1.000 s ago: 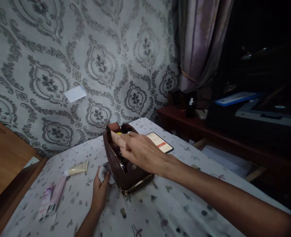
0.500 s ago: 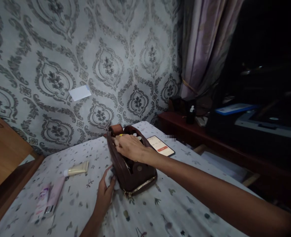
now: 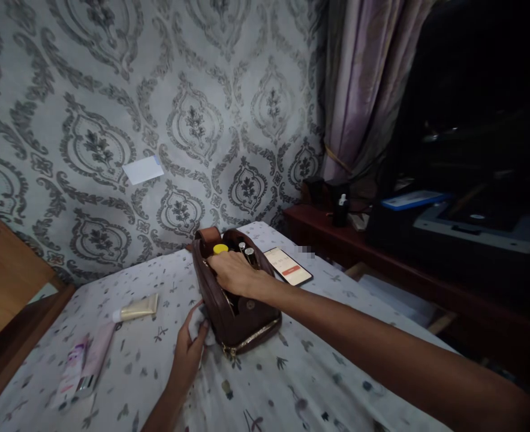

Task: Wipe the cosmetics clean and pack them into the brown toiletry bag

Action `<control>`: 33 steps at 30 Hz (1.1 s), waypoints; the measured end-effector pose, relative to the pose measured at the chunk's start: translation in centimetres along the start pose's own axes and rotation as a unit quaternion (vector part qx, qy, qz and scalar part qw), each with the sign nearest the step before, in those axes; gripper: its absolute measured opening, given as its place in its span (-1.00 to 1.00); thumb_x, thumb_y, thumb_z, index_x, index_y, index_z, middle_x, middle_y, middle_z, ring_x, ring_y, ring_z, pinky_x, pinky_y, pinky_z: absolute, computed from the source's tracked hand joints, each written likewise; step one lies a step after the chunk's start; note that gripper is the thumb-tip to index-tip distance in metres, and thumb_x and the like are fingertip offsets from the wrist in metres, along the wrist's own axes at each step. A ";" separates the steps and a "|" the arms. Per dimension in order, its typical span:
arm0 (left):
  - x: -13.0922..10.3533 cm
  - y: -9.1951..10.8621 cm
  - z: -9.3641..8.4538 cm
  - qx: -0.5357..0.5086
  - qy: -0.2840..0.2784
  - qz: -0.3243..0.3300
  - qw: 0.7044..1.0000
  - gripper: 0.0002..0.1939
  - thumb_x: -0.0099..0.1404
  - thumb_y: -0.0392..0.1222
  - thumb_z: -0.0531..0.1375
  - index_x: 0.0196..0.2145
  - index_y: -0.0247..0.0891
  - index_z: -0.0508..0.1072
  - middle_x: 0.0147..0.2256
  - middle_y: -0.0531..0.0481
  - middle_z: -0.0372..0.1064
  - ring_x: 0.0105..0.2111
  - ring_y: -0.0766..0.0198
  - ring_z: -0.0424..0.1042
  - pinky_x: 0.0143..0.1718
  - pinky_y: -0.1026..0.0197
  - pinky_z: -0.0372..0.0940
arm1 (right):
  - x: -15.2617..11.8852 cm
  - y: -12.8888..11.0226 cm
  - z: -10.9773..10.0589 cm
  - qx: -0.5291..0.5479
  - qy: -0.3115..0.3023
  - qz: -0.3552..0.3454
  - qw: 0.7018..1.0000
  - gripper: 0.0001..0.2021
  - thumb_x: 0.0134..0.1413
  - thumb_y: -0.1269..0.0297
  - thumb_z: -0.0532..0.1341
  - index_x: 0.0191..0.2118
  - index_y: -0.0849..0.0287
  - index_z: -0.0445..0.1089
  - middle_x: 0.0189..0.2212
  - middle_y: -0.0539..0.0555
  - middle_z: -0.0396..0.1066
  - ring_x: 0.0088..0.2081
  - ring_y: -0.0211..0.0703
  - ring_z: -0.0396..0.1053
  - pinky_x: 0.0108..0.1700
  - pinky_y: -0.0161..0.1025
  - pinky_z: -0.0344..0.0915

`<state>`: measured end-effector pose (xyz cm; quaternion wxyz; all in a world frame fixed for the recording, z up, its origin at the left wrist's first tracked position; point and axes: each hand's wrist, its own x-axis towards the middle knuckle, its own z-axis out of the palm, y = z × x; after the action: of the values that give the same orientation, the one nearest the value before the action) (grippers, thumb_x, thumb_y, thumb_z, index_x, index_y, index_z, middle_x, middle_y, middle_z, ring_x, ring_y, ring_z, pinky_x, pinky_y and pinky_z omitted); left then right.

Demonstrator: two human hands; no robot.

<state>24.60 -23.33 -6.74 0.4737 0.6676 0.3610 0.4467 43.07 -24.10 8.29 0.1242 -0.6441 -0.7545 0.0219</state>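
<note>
I have my right hand [image 3: 235, 273] laid across the open mouth of the brown pouch [image 3: 235, 300], which stands upright near the middle of the bed [image 3: 314, 384], on the printed sheet; the fingers curl down into the opening, so I cannot tell whether that grip is closed on anything inside or simply resting on the rim; just beyond my knuckles a yellow cap [image 3: 220, 248] and two dark bottle tops [image 3: 246, 250] stand up out of the pouch; my left hand [image 3: 188, 354] sits low against the pouch's near left side, its grip pinched on a small white pad [image 3: 198, 327] that touches the leather; to work well here I judge the left should brace the pouch wall so it cannot tip or slide on the soft sheet, while the right moves slowly and straight down between the upright bottles rather than sweeping across them; the right arm reaches in long from the lower right, forearm nearly flat, wrist level, palm down; the left forearm comes up from the bottom edge, wrist bent slightly inward; a phone [image 3: 288, 266] with its screen lit lies just behind the pouch, and a cream tube [image 3: 136, 308] and a pink tube [image 3: 87, 366] lie well apart to the left.
</note>
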 end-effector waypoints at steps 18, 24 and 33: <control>-0.2 0.0 -0.1 0.073 0.012 0.034 0.997 -0.42 0.33 0.13 0.14 0.22 -0.15 0.31 0.25 -0.12 0.26 0.28 0.03 0.16 0.33 -0.02 -0.03 | -0.8 0.6 -0.9 0.034 -0.060 -0.025 0.997 -0.73 0.04 0.48 0.16 -0.12 0.23 0.46 -0.08 0.26 0.49 -0.01 0.13 0.45 -0.15 -0.12 0.36; -0.2 0.1 -0.1 0.119 -0.001 0.032 0.992 -0.39 0.32 0.18 0.12 0.22 -0.16 0.32 0.27 -0.14 0.22 0.30 0.02 0.13 0.34 -0.05 -0.07 | -1.1 1.4 -1.1 0.054 -0.060 -0.030 0.996 -0.73 0.02 0.42 0.21 -0.10 0.21 0.46 -0.08 0.23 0.49 -0.07 0.06 0.46 -0.25 -0.23 0.29; -0.3 0.8 0.3 0.128 0.024 0.007 0.991 -0.32 0.29 0.23 0.13 0.27 -0.13 0.23 0.31 -0.08 0.16 0.34 0.04 0.04 0.35 -0.01 -0.08 | -5.7 4.1 -2.3 0.298 0.261 -0.031 0.918 -0.80 0.17 0.40 0.16 -0.14 0.20 0.51 -0.39 0.01 0.52 -0.43 -0.30 0.37 -0.34 -0.36 0.19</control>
<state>24.79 -23.96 -6.10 0.3724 0.7144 0.4220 0.4157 48.35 -29.32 8.85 0.5031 -0.5364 -0.6737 0.0732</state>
